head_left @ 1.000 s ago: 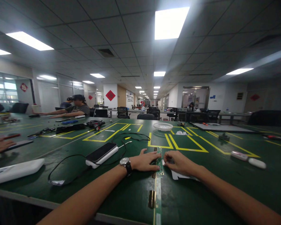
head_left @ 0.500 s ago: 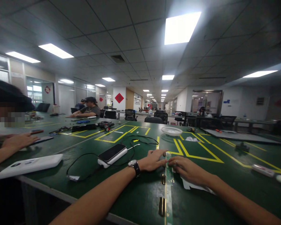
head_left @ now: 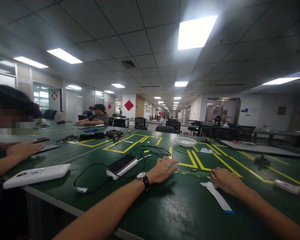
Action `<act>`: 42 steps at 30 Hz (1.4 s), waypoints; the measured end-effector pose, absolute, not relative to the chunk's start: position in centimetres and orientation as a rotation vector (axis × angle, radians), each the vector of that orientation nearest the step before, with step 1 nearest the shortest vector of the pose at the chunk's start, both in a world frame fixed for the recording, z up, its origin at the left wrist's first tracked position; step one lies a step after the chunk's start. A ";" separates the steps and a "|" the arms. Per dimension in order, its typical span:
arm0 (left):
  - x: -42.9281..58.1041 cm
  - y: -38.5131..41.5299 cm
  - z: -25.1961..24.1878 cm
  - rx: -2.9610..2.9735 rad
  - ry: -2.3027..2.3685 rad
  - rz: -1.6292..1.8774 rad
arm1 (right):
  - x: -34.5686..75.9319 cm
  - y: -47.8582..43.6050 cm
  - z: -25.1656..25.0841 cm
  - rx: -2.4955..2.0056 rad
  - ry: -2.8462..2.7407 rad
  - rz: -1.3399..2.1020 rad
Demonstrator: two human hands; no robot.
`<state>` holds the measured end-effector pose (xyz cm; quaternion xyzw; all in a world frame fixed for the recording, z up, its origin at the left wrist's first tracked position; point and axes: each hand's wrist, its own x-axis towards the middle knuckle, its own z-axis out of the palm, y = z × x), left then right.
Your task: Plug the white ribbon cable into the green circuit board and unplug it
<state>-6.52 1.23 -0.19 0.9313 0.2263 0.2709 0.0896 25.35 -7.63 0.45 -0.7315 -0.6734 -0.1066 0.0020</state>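
Observation:
A narrow green circuit board strip [head_left: 198, 174] lies crosswise on the green table, between my two hands. My left hand [head_left: 162, 169], with a watch on its wrist, rests at the strip's left end. Its fingers are stretched out and apart, the thumb near the board. My right hand [head_left: 225, 180] has its fingers curled around the strip's right end. Below that hand a white flat ribbon cable [head_left: 218, 196] with a blue tip lies on the table; its upper end is partly hidden by the fingers.
Left of my hands are a phone [head_left: 121, 162] on a white power bank, a black cable [head_left: 86, 165] and a white device [head_left: 37, 175]. A white basket [head_left: 185, 142] stands farther back. A co-worker's hand [head_left: 22, 150] rests at the left.
The circuit board strip has swung from pointing toward me to lying crosswise. My right hand has moved right with its end, and the white ribbon cable now shows more fully.

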 end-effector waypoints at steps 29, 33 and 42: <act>-6.8 -0.1 0.3 2.920 0.629 0.670 | 23.0 -8.8 0.0 -2.291 -2.133 -0.228; -6.8 -0.1 0.4 2.908 0.635 0.675 | 23.4 -8.7 0.2 -2.284 -2.150 -0.265; -6.9 -0.4 0.7 2.911 0.663 0.707 | 25.3 -8.0 0.6 -2.305 -2.105 -0.212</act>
